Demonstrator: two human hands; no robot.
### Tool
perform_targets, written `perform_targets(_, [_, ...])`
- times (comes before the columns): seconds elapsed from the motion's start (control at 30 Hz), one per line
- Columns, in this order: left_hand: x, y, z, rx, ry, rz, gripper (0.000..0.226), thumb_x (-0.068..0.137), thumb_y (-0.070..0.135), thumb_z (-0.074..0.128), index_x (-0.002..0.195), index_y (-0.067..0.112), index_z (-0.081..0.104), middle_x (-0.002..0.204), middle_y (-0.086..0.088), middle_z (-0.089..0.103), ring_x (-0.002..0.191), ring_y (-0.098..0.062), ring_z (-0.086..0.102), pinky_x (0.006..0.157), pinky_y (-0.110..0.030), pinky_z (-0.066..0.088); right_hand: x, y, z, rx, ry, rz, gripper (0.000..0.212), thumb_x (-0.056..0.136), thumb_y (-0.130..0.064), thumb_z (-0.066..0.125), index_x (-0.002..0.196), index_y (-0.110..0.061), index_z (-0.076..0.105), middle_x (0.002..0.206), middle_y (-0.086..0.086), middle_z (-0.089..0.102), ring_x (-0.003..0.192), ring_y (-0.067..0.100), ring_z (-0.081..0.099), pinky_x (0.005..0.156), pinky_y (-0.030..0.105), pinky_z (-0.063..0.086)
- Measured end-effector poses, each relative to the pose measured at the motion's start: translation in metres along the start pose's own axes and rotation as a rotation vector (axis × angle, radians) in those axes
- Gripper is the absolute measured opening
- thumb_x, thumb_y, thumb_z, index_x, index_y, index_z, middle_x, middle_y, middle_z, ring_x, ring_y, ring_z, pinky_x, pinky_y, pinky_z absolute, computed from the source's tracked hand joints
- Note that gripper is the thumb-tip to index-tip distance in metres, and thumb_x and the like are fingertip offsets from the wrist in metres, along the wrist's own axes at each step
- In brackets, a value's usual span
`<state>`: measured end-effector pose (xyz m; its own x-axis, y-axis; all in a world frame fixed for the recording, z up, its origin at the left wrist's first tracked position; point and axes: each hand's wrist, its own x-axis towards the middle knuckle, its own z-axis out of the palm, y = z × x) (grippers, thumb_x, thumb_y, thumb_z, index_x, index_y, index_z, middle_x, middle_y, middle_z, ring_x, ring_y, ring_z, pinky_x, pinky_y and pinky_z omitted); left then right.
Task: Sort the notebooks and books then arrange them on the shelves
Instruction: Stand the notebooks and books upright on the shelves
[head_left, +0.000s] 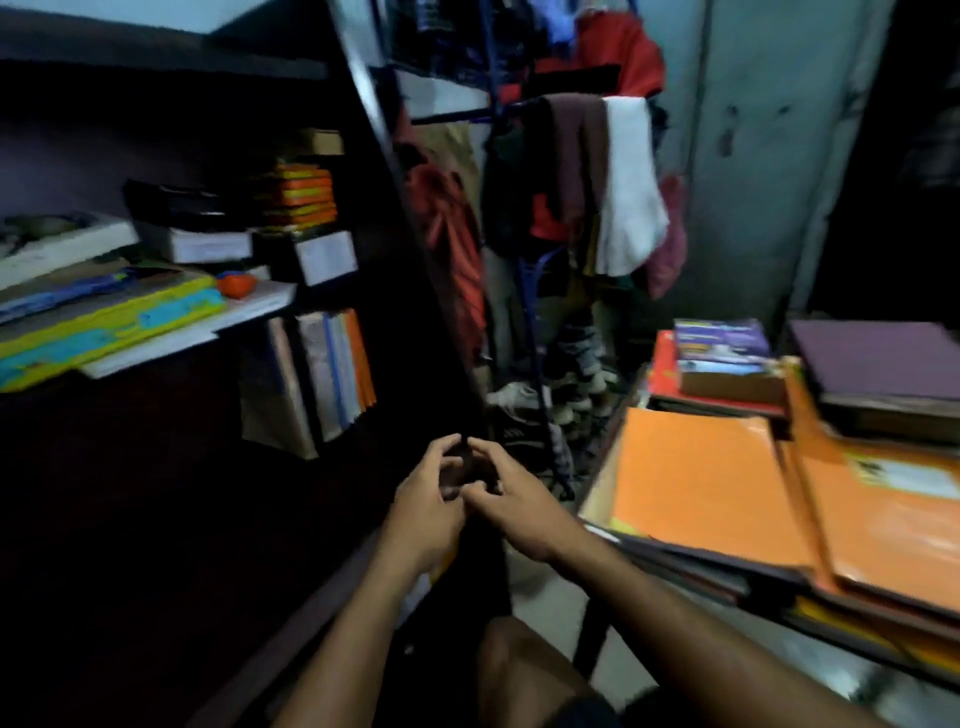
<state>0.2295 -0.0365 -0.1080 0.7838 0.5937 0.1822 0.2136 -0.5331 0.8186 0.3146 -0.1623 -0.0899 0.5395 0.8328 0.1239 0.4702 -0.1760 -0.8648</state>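
My left hand (426, 506) and my right hand (511, 499) meet at the centre, in front of the dark shelf unit's side post (415, 218). Their fingers are loosely curled and touch each other, and I see nothing held between them. On the shelf (156, 348) at the left lie flat stacks: a yellow and cyan book (104, 322), white books (208, 244) and a pile of orange notebooks (304, 197). Below them, several books (332, 369) stand upright. To the right, large orange notebooks (711, 483) lie spread on a table.
Also on the table are a purple-blue book (722, 343) on a red one, and a dark purple book (878, 358). A rack of hanging clothes (571, 182) stands behind, with shoes (524, 405) on the floor. My knee (519, 670) is below.
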Motion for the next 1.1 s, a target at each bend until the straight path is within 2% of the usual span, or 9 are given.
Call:
perform_targets(0.1, [-0.02, 0.045, 0.044, 0.067, -0.131, 0.101, 0.058, 0.091, 0.023, 0.071, 0.142, 0.035, 0.047, 0.126, 0.006, 0.063, 0.092, 0.005, 0.065, 0.082, -0.017, 0.052, -0.057, 0.02, -0.053, -0.082, 0.114, 0.028, 0.057, 0.092, -0.032, 0.061, 0.146, -0.024, 0.044, 0.145, -0.002, 0.051, 0.127, 0.007, 0.05, 0.108, 0.029, 0.042])
perform_targets(0.23, [-0.028, 0.087, 0.096, 0.119, -0.231, 0.161, 0.06, 0.092, 0.03, 0.07, 0.146, 0.027, 0.045, 0.136, -0.004, 0.058, 0.109, -0.009, 0.063, 0.087, -0.018, 0.047, -0.102, 0.042, -0.121, -0.293, 0.185, 0.068, 0.052, 0.092, -0.036, 0.067, 0.139, -0.021, 0.052, 0.14, 0.002, 0.055, 0.128, 0.012, 0.05, 0.102, 0.024, 0.039])
perform_targets(0.37, [-0.024, 0.107, 0.134, 0.215, -0.302, 0.135, 0.067, 0.096, 0.044, 0.063, 0.153, 0.028, 0.033, 0.15, -0.005, 0.045, 0.135, -0.023, 0.046, 0.096, -0.031, 0.039, -0.118, 0.071, -0.172, -0.674, 0.199, 0.331, 0.063, 0.093, -0.053, 0.056, 0.146, -0.021, 0.04, 0.143, 0.009, 0.048, 0.134, 0.031, 0.042, 0.112, 0.042, 0.032])
perform_targets(0.47, [-0.014, 0.11, 0.152, 0.247, -0.337, 0.021, 0.069, 0.097, 0.054, 0.055, 0.155, 0.03, 0.026, 0.152, -0.005, 0.044, 0.136, -0.026, 0.045, 0.1, -0.037, 0.04, -0.12, 0.095, -0.186, -0.859, 0.154, 0.544, 0.075, 0.092, -0.069, 0.045, 0.147, -0.019, 0.036, 0.151, 0.018, 0.041, 0.146, 0.035, 0.027, 0.121, 0.06, 0.005])
perform_targets(0.57, [-0.001, 0.11, 0.165, 0.305, -0.374, -0.048, 0.071, 0.096, 0.056, 0.055, 0.155, 0.031, 0.024, 0.151, -0.004, 0.047, 0.131, -0.027, 0.05, 0.095, -0.037, 0.042, -0.116, 0.109, -0.184, -0.893, 0.169, 0.612, 0.085, 0.089, -0.077, 0.036, 0.149, -0.017, 0.034, 0.156, 0.021, 0.037, 0.151, 0.037, 0.016, 0.117, 0.066, -0.009])
perform_targets(0.7, [0.02, 0.114, 0.179, 0.215, -0.318, -0.173, 0.066, 0.092, 0.052, 0.064, 0.145, 0.02, 0.041, 0.138, -0.002, 0.054, 0.122, -0.024, 0.054, 0.095, -0.037, 0.045, -0.108, 0.111, -0.177, -0.917, 0.226, 0.595, 0.088, 0.087, -0.081, 0.032, 0.145, -0.015, 0.039, 0.148, 0.022, 0.045, 0.145, 0.039, 0.026, 0.115, 0.068, -0.011])
perform_targets(0.87, [0.035, 0.119, 0.186, 0.134, -0.334, -0.348, 0.052, 0.087, 0.053, 0.07, 0.119, 0.013, 0.06, 0.103, 0.0, 0.063, 0.09, -0.016, 0.059, 0.064, -0.031, 0.04, -0.105, 0.112, -0.184, -0.83, 0.197, 0.593, 0.087, 0.088, -0.079, 0.035, 0.144, -0.012, 0.037, 0.145, 0.022, 0.048, 0.141, 0.039, 0.033, 0.117, 0.066, -0.009])
perform_targets(0.97, [0.039, 0.121, 0.184, 0.079, -0.359, -0.447, 0.061, 0.078, 0.061, 0.074, 0.119, 0.017, 0.058, 0.109, -0.003, 0.062, 0.096, -0.022, 0.06, 0.067, -0.033, 0.042, -0.103, 0.106, -0.185, -0.789, 0.183, 0.589, 0.089, 0.088, -0.079, 0.036, 0.145, -0.01, 0.037, 0.146, 0.025, 0.046, 0.142, 0.041, 0.032, 0.118, 0.065, -0.009])
perform_targets(1.1, [0.036, 0.118, 0.175, -0.065, -0.363, -0.518, 0.05, 0.081, 0.051, 0.077, 0.112, 0.018, 0.057, 0.108, -0.009, 0.066, 0.095, -0.027, 0.066, 0.069, -0.034, 0.05, -0.102, 0.1, -0.181, -0.703, 0.136, 0.585, 0.088, 0.09, -0.076, 0.039, 0.148, -0.011, 0.031, 0.15, 0.026, 0.039, 0.14, 0.04, 0.037, 0.116, 0.069, -0.01])
